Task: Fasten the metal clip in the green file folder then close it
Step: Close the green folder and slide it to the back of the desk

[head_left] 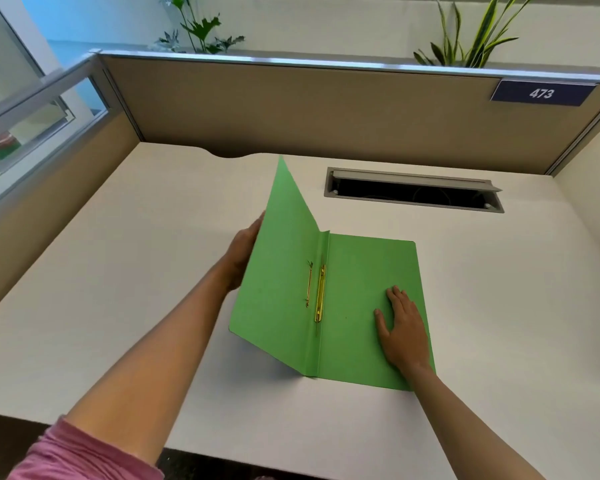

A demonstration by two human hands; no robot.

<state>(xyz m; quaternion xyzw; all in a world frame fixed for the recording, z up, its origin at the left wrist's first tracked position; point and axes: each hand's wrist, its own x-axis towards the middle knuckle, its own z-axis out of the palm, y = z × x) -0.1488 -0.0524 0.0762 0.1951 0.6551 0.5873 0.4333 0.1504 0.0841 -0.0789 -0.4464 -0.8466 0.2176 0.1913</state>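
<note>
A green file folder point(357, 306) lies half open on the white desk point(153, 271). Its right half rests flat; its left cover point(278, 271) stands raised at an angle. A gold metal clip point(320, 292) runs along the spine fold, lying flat, with its shadow or a second strip on the raised cover. My left hand point(241, 254) holds the raised cover from behind at its outer edge, fingers mostly hidden by it. My right hand point(400, 327) presses flat, fingers spread, on the lower right of the flat half.
A grey cable tray slot point(413, 190) with its lid up is set into the desk behind the folder. Brown cubicle partitions point(291, 109) wall the back and sides, with a "473" sign point(541, 93). Plants stand beyond the partition.
</note>
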